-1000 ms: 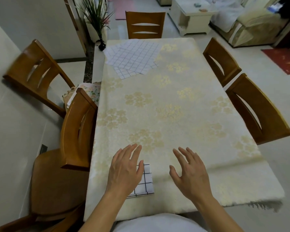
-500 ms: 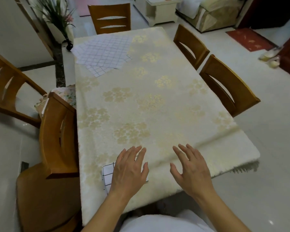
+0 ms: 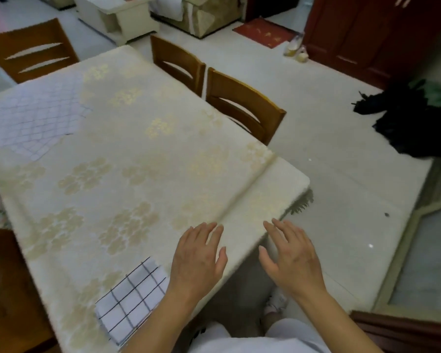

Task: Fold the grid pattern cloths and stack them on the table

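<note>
White folded cloth (image 3: 131, 299) with black grid, flat at table (image 3: 163, 161) edge

No text, label, brand, number or sign can be read anywhere in the head view; the frame is soft with motion blur.

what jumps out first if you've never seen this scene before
Two open bare hands, left and right, hover at the near table edge. By the left wrist lies a folded white cloth with a black grid; unfolded pale grid cloths spread at the far left of the cream floral tablecloth.
</note>
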Motion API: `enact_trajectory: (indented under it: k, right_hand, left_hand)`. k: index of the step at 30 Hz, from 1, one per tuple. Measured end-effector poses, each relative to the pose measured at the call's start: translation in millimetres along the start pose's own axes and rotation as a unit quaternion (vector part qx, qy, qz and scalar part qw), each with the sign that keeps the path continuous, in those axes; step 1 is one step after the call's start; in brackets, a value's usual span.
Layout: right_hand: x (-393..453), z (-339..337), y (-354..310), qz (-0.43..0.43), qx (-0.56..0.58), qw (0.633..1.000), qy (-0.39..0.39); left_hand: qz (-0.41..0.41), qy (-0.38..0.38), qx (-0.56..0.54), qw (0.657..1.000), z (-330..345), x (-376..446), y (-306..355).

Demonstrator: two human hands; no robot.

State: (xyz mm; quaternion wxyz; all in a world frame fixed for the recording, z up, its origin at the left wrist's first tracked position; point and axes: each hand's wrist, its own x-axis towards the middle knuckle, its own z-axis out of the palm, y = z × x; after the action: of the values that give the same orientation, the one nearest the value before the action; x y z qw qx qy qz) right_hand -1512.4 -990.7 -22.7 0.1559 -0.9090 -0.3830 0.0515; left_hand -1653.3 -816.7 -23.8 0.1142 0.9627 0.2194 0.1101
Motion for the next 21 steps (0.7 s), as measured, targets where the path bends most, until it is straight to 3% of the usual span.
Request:
enact_trajectory:
  k: [8,21]
  right_hand:
    - [10.7,-18.6,96.6,0.075,0.012,0.997,0.013]
    - [73.1,-71.7,266.8,0.077,0.020,0.997,0.011]
  left_hand:
    - [0.039,-0.051,0.035,0.997,35.6,71.2,77.1]
    - [0.015,-0.079,0.053,0.995,94.4,186.3,214.8]
